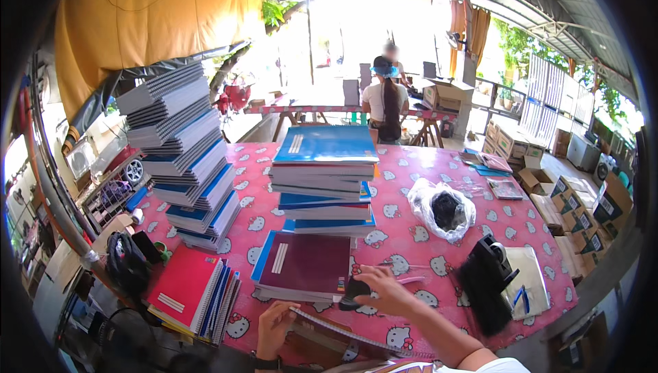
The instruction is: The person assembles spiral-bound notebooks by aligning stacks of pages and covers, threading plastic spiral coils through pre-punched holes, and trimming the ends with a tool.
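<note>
My left hand [273,325] pinches the upper corner of a spiral-bound notebook [343,335], tilted up at the table's near edge with its coil along the top. My right hand [387,294] is above the notebook, fingers and thumb curved around a black, rounded object [352,293] whose kind I cannot make out. A pink strip [411,280] shows behind that hand. Just beyond both hands lies a maroon notebook [305,263] on top of a low pile. Behind it rises a taller stack of notebooks with a blue cover [325,143] uppermost.
A tall, leaning notebook stack [185,160] stands at left, with a red-topped pile [185,287] nearer me. To the right are a clear plastic bag [442,210], a black tape dispenser [490,273] and a pale envelope [528,284] bearing a blue pen. Two people sit at a far table.
</note>
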`<state>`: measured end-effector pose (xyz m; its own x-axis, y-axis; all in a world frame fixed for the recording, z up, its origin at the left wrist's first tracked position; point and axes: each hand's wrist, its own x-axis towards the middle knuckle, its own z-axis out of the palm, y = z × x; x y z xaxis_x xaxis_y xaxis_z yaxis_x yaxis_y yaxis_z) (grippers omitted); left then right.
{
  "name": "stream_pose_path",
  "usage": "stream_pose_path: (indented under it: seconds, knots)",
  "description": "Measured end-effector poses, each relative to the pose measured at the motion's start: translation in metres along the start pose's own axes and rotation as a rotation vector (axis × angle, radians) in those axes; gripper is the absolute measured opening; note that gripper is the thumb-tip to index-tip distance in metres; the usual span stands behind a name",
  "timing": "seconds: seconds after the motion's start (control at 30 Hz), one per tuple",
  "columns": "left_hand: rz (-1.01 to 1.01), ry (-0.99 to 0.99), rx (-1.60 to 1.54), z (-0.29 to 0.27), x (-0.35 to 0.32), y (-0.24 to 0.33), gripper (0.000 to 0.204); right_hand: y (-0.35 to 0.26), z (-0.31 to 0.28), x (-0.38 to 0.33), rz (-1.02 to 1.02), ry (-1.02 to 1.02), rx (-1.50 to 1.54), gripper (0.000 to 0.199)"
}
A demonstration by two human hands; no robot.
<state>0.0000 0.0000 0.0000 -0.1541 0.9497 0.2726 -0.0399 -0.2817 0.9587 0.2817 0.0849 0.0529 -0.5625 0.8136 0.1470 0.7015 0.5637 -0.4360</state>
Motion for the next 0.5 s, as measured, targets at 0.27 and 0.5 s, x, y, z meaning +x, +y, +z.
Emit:
stream_pose_path:
  seconds: [0.27, 0.5]
  knots:
    - [0.294, -0.103, 0.175, 0.089, 0.021, 0.071, 0.021, -0.078, -0.053, -0.04, -0.233, 0.345, 0.26, 0.032]
    - [0.223, -0.118, -0.027, 0.094, 0.01, 0.069, 0.019, -0.077, -0.031, -0.045, -0.208, 0.445, 0.355, 0.027]
